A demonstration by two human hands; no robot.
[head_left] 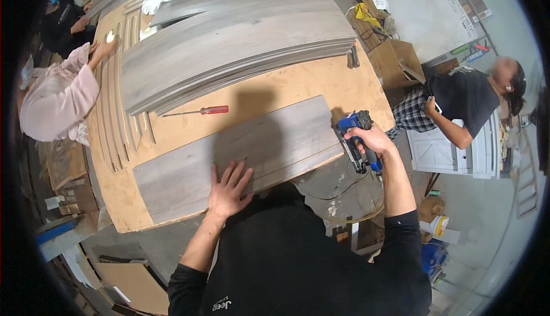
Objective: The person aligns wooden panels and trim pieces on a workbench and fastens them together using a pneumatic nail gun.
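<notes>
A long grey wood-grain board (275, 138) lies flat along the near edge of the worktable. My left hand (228, 190) rests on it with the fingers spread, near the board's front edge. My right hand (371, 138) is wrapped round the grip of a blue and black nail gun (356, 122), held at the board's right end. Whether its nose touches the board I cannot tell. Just beyond the board lies a screwdriver (214, 110) with a red handle. Farther back, a stack of similar grey boards (240, 41) spans the table.
Thin wooden strips (109, 115) line the left side of the table (123, 201), where a person in pink (63, 95) reaches in. Another person in a dark top (467, 95) stands at the right. A cardboard box (395, 61) sits beyond the right corner; a hose (344, 220) trails below.
</notes>
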